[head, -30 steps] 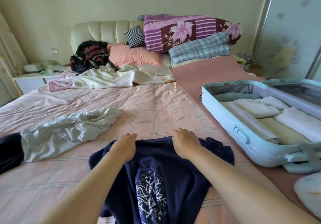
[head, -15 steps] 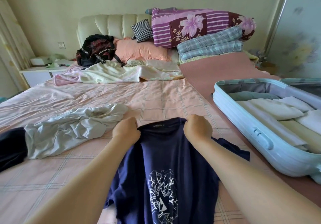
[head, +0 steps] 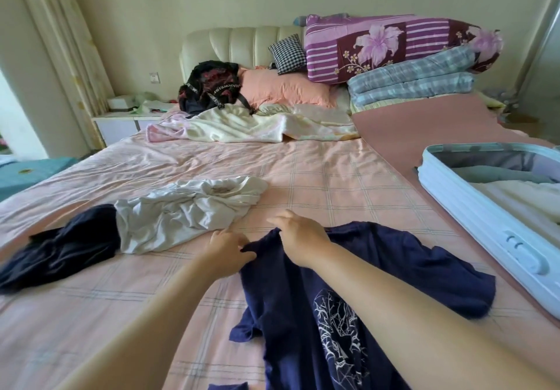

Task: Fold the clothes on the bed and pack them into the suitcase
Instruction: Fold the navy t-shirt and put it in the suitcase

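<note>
Both hands on the collar edge: the left hand (head: 231,248) pinches a bunched fold of the navy T-shirt (head: 378,264), and the right hand (head: 300,238) curls its fingers over the same edge just beside it. The shirt lies print-up on the pink checked bed (head: 318,174). A crumpled white garment (head: 188,211) and a dark garment (head: 60,247) sit to the left. The open suitcase (head: 472,208), at the right, holds folded pale clothes (head: 515,191).
</note>
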### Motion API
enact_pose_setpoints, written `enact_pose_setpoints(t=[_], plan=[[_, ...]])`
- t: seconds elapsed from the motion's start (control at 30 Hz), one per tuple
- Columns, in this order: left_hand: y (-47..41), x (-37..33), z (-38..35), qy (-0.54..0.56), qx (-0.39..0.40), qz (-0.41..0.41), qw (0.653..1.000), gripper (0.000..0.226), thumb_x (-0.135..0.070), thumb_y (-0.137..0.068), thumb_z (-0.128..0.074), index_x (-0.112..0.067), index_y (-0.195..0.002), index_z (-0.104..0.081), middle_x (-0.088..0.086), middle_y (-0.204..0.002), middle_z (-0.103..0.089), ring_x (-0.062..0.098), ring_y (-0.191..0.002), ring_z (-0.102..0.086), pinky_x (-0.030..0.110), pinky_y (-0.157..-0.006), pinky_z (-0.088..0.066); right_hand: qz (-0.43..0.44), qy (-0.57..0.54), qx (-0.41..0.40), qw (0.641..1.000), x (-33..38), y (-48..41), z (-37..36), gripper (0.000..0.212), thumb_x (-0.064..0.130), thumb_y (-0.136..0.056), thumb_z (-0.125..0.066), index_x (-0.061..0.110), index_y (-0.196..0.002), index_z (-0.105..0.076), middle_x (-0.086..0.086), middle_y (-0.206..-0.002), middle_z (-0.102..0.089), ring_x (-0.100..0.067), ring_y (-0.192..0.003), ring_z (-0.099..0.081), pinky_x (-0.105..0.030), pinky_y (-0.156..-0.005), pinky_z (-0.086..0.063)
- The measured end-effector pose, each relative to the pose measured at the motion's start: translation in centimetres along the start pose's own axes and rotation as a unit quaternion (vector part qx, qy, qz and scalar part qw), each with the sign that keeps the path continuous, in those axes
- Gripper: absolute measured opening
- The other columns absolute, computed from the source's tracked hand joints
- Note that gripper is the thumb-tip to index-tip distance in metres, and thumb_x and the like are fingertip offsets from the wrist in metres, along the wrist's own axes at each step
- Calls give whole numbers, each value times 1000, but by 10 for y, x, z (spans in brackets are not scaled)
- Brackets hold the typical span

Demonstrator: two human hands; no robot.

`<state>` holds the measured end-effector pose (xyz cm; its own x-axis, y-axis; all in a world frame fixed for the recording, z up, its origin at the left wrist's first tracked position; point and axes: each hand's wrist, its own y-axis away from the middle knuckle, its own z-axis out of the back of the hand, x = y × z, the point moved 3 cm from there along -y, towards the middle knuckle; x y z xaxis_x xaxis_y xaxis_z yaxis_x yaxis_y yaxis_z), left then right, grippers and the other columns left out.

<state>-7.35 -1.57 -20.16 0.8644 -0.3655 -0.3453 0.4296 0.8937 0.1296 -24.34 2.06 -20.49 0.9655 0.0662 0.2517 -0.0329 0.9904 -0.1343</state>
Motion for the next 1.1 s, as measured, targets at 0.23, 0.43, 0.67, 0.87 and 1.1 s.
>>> enact_pose_setpoints(t=[0.23,0.43,0.67,0.87,1.1], plan=[[0,19,16,320,-83,33,943,22,-27,-89,-67,-13,-86,-51,4,-82,-54,18,-73,-52,32,-63,-45,-43,-2,3,999,6,-13,-7,29,10,-95,-45,21,-118,-59,-4,-117,-51,-34,-106,-59,-41,-86,-49],[3,35,75,-45,-14,-16,999,43,-59,-79,-71,-26,-105,-67,-8,-99,-60,16,-91,-56,30,-78,-45,-100,-29,-85,991,14,-21,5,20,2,-91,-44,10,-104,-57,-9,-112,-48,-33,-98,-58,-35,-74,-40],[10,61,79,108,29,12,994,34,-44,-96,-57,-15,-78,-59,-1,-80,-57,18,-74,-51,31,-69,-39,-146,-21,-61,987,11,-17,-13,10,6,-91,-47,11,-98,-50,-9,-114,-45,-32,-104,-52,-39,-79,-45],[11,81,67,-202,-64,88,973,26,-38,-97,-57,-14,-107,-62,6,-115,-63,26,-97,-61,34,-71,-46,-94,-113,-26,989,14,-18,-23,56,13,-93,-48,16,-148,-34,-8,-149,-31,-31,-126,-49,-38,-99,-44],[-6,14,32,-207,-138,4,968,44,-4,-84,-51,-16,-127,-54,9,-124,-57,31,-116,-54,38,-93,-44,-39,-132,-11,990,-14,2,-9,55,10,-96,-47,21,-149,-41,0,-159,-28,-24,-141,-40,-34,-115,-33]])
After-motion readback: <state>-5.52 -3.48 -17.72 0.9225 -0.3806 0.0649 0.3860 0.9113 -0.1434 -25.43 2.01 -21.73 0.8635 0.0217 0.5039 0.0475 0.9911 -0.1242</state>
